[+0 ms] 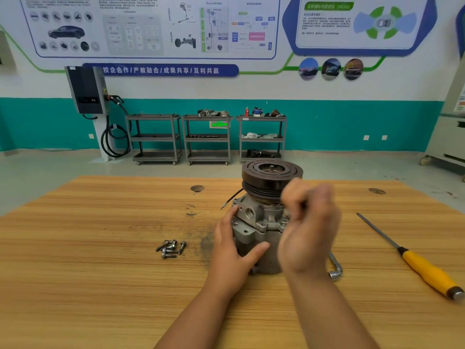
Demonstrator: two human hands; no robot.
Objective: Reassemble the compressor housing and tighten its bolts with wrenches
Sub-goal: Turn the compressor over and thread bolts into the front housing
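- Bracing the grey cast-metal compressor housing [259, 233], the left hand [230, 250] grips its left flank with the thumb laid across the front. The housing stands upright near the middle of the pale wooden table [100, 273], with its black grooved pulley [271, 175] on top.
- The right hand [308, 222] is motion-blurred, its fingers curled at the flange on the housing's right side. I cannot tell whether it pinches a bolt.
- This looks like starting a bolt by finger: keep it square to its hole, turn lightly until the thread catches, and back off if it binds.
- The loose steel flanged bolts [171, 248] lie in a heap left of the housing; seat them all finger-tight first.
- The bent silver socket wrench [336, 269] lies just beside the housing, behind the right wrist. Tighten crosswise, in stages.
- A long-shafted steel tool [427, 270] with a yellow handle lies well apart on the right.
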